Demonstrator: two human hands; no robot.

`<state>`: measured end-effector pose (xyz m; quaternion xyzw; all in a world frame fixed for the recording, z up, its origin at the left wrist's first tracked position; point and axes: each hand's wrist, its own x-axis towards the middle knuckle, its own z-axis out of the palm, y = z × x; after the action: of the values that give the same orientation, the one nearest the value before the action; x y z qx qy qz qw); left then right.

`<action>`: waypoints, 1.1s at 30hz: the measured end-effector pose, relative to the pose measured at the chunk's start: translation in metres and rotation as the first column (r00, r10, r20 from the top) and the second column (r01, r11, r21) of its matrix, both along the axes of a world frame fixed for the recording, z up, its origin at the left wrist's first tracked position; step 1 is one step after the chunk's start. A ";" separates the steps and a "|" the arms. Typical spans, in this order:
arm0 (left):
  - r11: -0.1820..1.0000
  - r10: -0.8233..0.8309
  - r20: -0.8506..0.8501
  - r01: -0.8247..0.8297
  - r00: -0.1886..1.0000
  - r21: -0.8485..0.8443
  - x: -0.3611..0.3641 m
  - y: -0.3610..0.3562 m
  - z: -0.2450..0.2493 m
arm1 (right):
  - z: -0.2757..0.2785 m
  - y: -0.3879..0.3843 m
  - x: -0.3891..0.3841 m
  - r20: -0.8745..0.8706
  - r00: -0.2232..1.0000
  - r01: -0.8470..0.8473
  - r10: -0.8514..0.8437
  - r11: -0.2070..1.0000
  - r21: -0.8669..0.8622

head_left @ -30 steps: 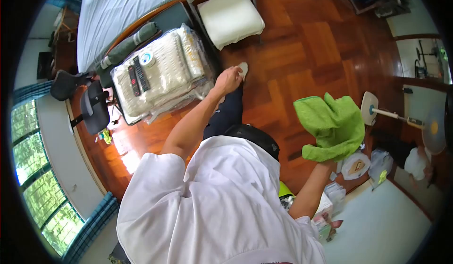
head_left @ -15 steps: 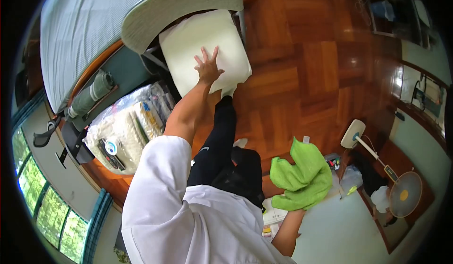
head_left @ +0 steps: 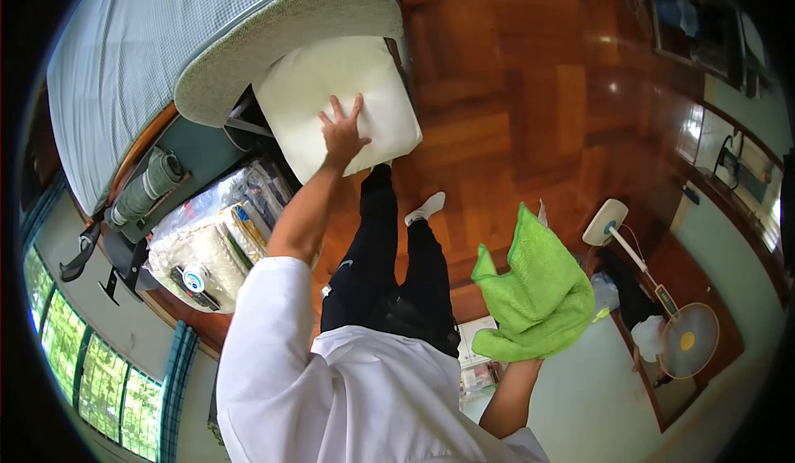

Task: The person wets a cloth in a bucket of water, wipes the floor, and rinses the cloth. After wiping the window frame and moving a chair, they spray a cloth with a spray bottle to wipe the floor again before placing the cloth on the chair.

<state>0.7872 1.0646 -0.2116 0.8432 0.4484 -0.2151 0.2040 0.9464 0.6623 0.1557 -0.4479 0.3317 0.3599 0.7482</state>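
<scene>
My left hand (head_left: pixel 342 136) lies palm down with fingers spread on a cream seat cushion (head_left: pixel 377 82). The cushion is on a chair with a curved, grey-green fabric backrest (head_left: pixel 290 36). Out to the right, my right hand (head_left: pixel 525 368) holds up a bright green cloth (head_left: pixel 538 285). The cloth's folds hang over the fingers and hide them; only the wrist area shows beneath.
A bed with a blue checked cover (head_left: pixel 124 74) stands behind the chair. Plastic-wrapped bedding (head_left: pixel 211 248) with remotes on top sits at left. A standing fan (head_left: pixel 689 340) is at right. My socked foot (head_left: pixel 426 208) rests on the parquet floor (head_left: pixel 530 132).
My view has shifted, so the chair sits further left and lower. One foot has stepped out into sight on the floor. The green cloth has risen slightly; my left hand stays on the cushion.
</scene>
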 end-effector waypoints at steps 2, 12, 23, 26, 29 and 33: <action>0.989 -0.139 0.145 0.129 0.980 0.073 -0.019 0.020 0.013 | 0.006 -0.002 0.004 0.007 1.000 -0.003 0.003 1.000 0.001; 0.854 -0.075 0.219 -0.051 0.973 0.518 -0.024 0.231 0.228 | 0.025 -0.008 0.023 0.045 0.998 -0.047 0.043 0.995 0.083; 0.956 -0.126 0.350 0.020 0.928 0.292 -0.044 0.215 0.256 | 0.038 -0.010 0.034 0.079 0.991 -0.121 0.112 0.985 0.123; 0.928 -0.187 0.450 0.007 0.874 0.372 -0.051 0.169 0.274 | 0.037 -0.007 0.041 0.076 0.988 -0.140 0.131 0.981 0.132; 0.944 -0.132 0.445 -0.024 0.886 0.328 -0.053 0.119 0.301 | 0.036 0.000 0.048 0.075 0.986 -0.158 0.149 0.980 0.124; 0.961 -0.072 0.397 -0.043 0.915 0.273 -0.057 0.075 0.325 | 0.031 0.013 0.054 0.068 0.982 -0.184 0.177 0.977 0.107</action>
<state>0.7299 1.1397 0.1135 0.8927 0.4162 0.0264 0.1708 1.0000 0.6751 0.1871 -0.4435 0.2470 0.4315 0.7457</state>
